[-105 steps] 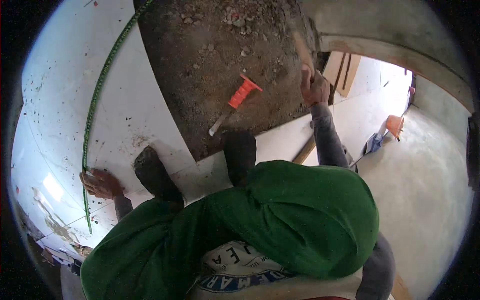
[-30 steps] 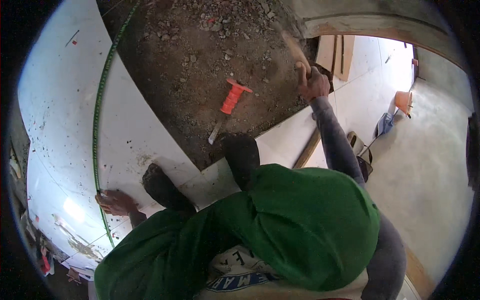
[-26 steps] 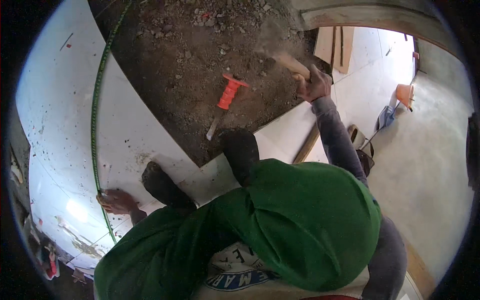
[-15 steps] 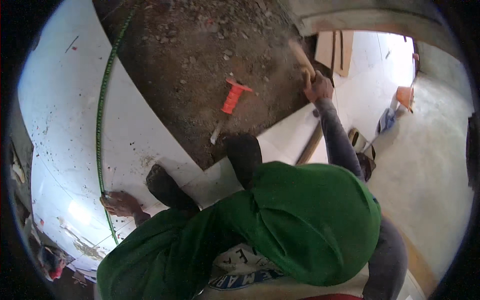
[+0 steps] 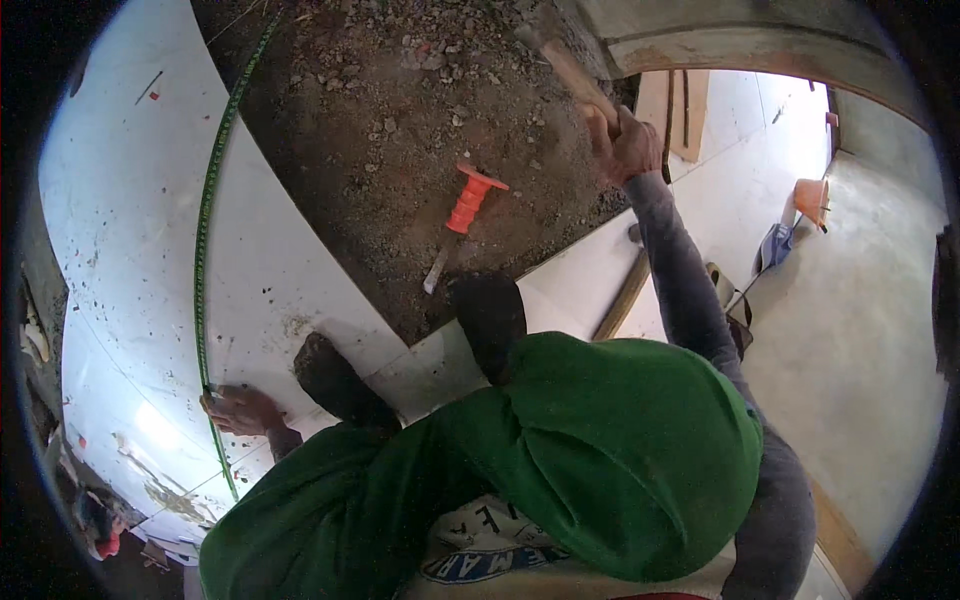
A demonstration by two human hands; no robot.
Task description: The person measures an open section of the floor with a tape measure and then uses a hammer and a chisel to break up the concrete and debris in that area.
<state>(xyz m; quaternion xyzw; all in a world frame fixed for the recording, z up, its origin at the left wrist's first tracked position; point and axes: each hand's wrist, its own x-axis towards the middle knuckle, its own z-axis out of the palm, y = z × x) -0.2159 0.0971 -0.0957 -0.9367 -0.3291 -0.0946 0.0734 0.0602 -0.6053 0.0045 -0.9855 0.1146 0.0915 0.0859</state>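
My right hand (image 5: 632, 148) is closed around the wooden handle of a hammer (image 5: 582, 82), held out over the bare dirt. The hammer's grey head is blurred at the far end. Below and left of it, a chisel (image 5: 466, 208) with an orange guarded grip lies on the dirt, its blade tip toward my feet. My left hand (image 5: 245, 408) rests on the white tiles, fingers stretched out, with the fingertips at a thin green-and-black cord (image 5: 203, 250). That cord runs in a long curve along the tiles toward the far dirt.
White floor tiles (image 5: 270, 225) border the patch of dirt and rubble (image 5: 400, 120). My dark-covered feet (image 5: 488, 315) are at its near corner. A wooden strip (image 5: 625, 295), an orange container (image 5: 811, 199) and a tan board (image 5: 690, 110) are on the right. A concrete ledge (image 5: 720, 45) curves across the far right.
My right hand has shifted slightly left with the hammer, whose head end has swung farther away and left. The left hand, cord and chisel stay in place; the view has shifted slightly.
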